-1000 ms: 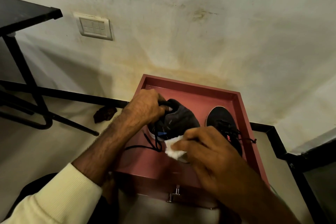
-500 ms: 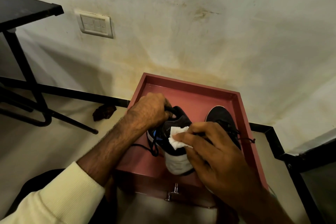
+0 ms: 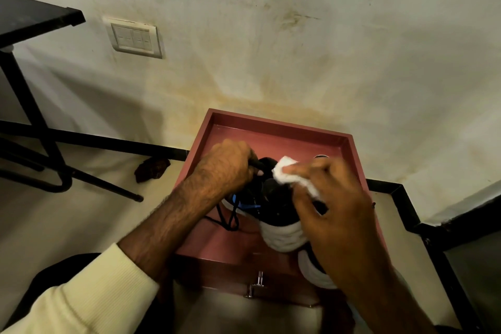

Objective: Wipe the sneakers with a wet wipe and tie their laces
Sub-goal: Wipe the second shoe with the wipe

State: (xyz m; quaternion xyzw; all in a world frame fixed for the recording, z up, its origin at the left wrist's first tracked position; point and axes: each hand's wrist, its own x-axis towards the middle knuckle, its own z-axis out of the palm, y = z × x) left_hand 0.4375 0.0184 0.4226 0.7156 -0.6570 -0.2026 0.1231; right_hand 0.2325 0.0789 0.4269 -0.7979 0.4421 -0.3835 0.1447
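Note:
A black sneaker [image 3: 276, 209] with a white sole is tipped up above the red tray [image 3: 282, 127], its white toe end pointing toward me. My left hand [image 3: 227, 165] grips its heel end. Black laces [image 3: 227, 218] dangle loose below that hand. My right hand [image 3: 336, 214] presses a white wet wipe [image 3: 287, 172] onto the upper part of the shoe. The second sneaker [image 3: 320, 156] is almost wholly hidden behind my right hand; only a sliver of it shows at the tray's far right.
The tray tops a red cabinet with a metal handle [image 3: 256, 283], set against a stained wall. A black table frame [image 3: 35, 106] stands at the left. A dark brown scrap [image 3: 153, 168] lies on the floor by the black skirting.
The sneaker has been tipped further up so its white toe faces me. My right hand slid the wipe from the toe area up toward the heel end.

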